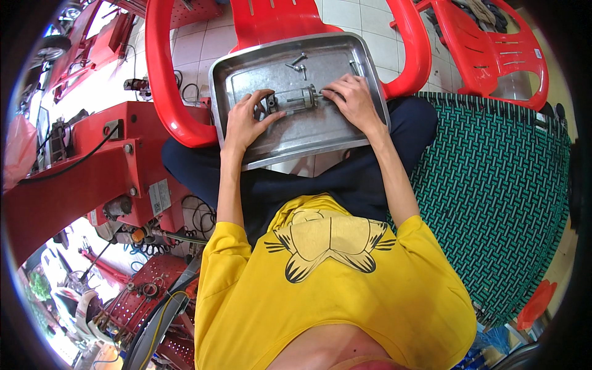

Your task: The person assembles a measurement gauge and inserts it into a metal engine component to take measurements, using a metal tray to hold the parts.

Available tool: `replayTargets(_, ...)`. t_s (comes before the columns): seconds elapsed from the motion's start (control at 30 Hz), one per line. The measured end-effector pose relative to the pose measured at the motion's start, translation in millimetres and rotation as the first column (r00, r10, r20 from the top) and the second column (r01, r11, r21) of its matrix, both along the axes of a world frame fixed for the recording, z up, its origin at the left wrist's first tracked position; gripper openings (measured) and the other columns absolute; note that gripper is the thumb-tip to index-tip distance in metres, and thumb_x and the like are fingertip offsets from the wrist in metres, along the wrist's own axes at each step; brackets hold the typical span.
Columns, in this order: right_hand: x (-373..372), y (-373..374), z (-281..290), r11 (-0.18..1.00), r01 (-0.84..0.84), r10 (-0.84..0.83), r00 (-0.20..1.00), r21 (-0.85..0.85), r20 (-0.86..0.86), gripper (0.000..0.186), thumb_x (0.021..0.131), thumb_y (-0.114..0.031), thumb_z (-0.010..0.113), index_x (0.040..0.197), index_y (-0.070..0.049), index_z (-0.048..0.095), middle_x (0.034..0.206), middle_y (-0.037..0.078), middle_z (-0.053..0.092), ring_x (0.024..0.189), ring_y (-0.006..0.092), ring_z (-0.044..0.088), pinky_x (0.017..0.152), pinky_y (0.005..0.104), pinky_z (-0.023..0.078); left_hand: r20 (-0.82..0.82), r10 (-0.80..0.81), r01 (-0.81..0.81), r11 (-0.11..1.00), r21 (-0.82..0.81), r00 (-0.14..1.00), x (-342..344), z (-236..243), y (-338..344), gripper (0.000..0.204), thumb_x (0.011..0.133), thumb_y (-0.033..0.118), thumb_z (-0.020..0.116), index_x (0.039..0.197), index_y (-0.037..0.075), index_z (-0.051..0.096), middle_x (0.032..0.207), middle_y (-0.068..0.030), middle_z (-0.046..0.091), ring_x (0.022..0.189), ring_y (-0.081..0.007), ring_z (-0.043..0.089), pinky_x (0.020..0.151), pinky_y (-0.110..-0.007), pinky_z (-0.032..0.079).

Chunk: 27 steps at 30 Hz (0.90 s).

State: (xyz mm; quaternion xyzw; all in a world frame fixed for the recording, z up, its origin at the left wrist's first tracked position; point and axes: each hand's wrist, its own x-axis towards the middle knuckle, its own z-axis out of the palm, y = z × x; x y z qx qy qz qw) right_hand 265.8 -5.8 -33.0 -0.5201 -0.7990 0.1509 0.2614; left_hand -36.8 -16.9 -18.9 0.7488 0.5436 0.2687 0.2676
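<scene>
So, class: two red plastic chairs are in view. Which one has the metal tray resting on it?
The near red chair, directly ahead of the person, bears the metal tray across its front. The other red chair, at upper right, holds no tray.

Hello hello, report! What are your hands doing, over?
Left hand and right hand each grip an end of a metal cylinder part. It lies in a steel tray. Loose bolts beyond, apart.

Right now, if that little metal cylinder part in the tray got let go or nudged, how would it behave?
The metal cylinder part looks rigid and probably heavy for its size. Lying on its side between the left hand and right hand, its round body might roll across the smooth steel tray, likely sliding easily too.
</scene>
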Motion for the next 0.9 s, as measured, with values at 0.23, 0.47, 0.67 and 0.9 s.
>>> replayTargets(0.23, 4.4, 0.0, 2.7, 0.999, -0.035, 0.035, 0.999, 0.013, -0.014, 0.023, 0.092, -0.031, 0.079, 0.103, -0.012, 0.080, 0.100, 0.003, 0.078, 0.105, 0.0223, 0.066, 0.102, 0.0403, 0.042, 0.023, -0.010, 0.009, 0.999, 0.038, 1.000, -1.8, -5.8, 0.1, 0.058, 0.081, 0.043, 0.091, 0.128, 0.015, 0.073, 0.105, -0.0103, 0.077, 0.082, -0.0254, 0.069, 0.078, -0.039, 0.057)
replayTargets(0.47, -0.4, 0.2, 2.4, 0.999, -0.019, 0.020, 1.000, 0.039, -0.019, 0.020, 0.089, -0.025, 0.081, 0.103, -0.012, 0.080, 0.098, 0.003, 0.077, 0.101, 0.0223, 0.066, 0.101, 0.0398, 0.043, 0.013, -0.008, 0.008, 0.999, 0.035, 1.000, -0.5, -3.3, 0.0, 0.058, 0.080, 0.042, 0.092, 0.128, 0.015, 0.072, 0.104, -0.0099, 0.077, 0.084, -0.0247, 0.070, 0.079, -0.039, 0.058)
replayTargets(0.67, 1.2, -0.9, 5.1, 0.999, -0.021, 0.022, 0.998, 0.034, -0.051, 0.019, 0.090, -0.023, 0.080, 0.103, -0.009, 0.080, 0.097, 0.003, 0.076, 0.101, 0.0226, 0.065, 0.099, 0.0383, 0.044, -0.028, -0.001, -0.001, 0.998, -0.066, 1.000, -0.5, 2.2, -0.7, 0.058, 0.081, 0.033, 0.093, 0.129, 0.008, 0.072, 0.124, -0.0122, 0.078, 0.115, -0.0261, 0.075, 0.089, -0.038, 0.059)
replayTargets(0.9, 0.6, -0.5, 7.3, 0.999, -0.026, 0.027, 0.998, 0.025, -0.052, 0.022, 0.083, -0.022, 0.084, 0.103, -0.013, 0.080, 0.099, 0.000, 0.075, 0.102, 0.0226, 0.064, 0.098, 0.0390, 0.043, 0.016, -0.010, 0.010, 0.999, 0.039, 1.000, -0.7, -4.1, 0.2, 0.058, 0.081, 0.043, 0.091, 0.127, 0.014, 0.072, 0.106, -0.0098, 0.078, 0.084, -0.0253, 0.071, 0.079, -0.039, 0.058)
